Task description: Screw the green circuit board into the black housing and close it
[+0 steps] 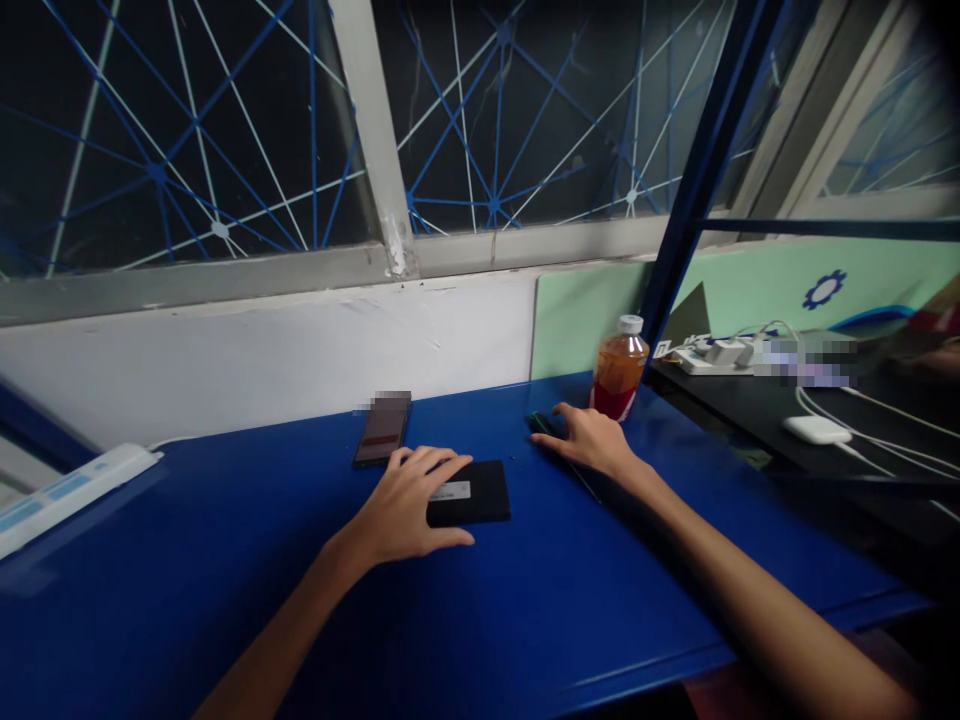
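— What is your left hand (401,510) doing?
— Spread, thumb apart, over the nine o'clock end of a black slab (491,492) on the blue table (525,610)
— And your right hand (595,437)?
— At the slab's two o'clock, by a dark slim thing (541,424); I cannot tell whether you pinch it

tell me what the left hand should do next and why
Probably close gently on the flat black case: the left hand is spread open over its left part, thumb just off the near edge and fingers toward the far one, so a pinch across it looks easiest.
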{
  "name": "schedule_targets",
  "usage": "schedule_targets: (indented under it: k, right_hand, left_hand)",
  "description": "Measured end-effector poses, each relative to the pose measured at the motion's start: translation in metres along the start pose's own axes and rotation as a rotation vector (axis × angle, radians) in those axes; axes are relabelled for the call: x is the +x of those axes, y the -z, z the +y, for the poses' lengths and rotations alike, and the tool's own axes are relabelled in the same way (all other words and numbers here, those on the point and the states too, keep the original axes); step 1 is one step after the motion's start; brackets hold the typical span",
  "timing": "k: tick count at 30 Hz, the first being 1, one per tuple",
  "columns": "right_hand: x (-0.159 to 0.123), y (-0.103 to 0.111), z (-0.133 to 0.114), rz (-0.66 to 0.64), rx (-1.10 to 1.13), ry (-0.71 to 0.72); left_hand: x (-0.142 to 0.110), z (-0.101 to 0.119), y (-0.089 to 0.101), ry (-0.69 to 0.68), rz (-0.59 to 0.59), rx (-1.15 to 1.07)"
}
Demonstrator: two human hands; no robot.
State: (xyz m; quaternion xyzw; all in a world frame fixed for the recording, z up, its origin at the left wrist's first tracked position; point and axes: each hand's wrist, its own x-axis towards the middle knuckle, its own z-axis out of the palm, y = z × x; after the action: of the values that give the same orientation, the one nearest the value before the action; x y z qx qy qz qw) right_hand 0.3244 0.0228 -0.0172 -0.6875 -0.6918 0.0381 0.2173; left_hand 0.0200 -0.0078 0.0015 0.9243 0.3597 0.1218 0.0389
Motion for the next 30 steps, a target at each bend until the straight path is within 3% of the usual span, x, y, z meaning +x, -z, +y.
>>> schedule_targets:
  k: [5, 10, 15, 21, 30]
  right_hand:
    - [0.005, -0.004, 0.001, -0.007, 0.197, 0.001]
    - [0.005, 0.008, -0.003, 0.135, 0.517, 0.005]
    - [0.001, 0.01, -0.011, 0.251, 0.75, 0.007]
    - [-0.002, 0.01, -0.016, 0.294, 0.817, 0.01]
    - [-0.007, 0.008, -0.023, 0.28, 0.85, 0.034]
  left_hand:
    - [0.002, 0.007, -0.008, 0.002, 0.042, -0.021]
    - [-0.001, 0.003, -0.001, -0.037, 0.031, -0.037]
    - [-0.001, 0.007, -0.007, -0.028, 0.032, -0.067]
    - [-0.002, 0.011, -0.014, 0.001, 0.0, -0.098]
    - [-0.003, 0.012, -0.007, -0.01, -0.035, -0.129]
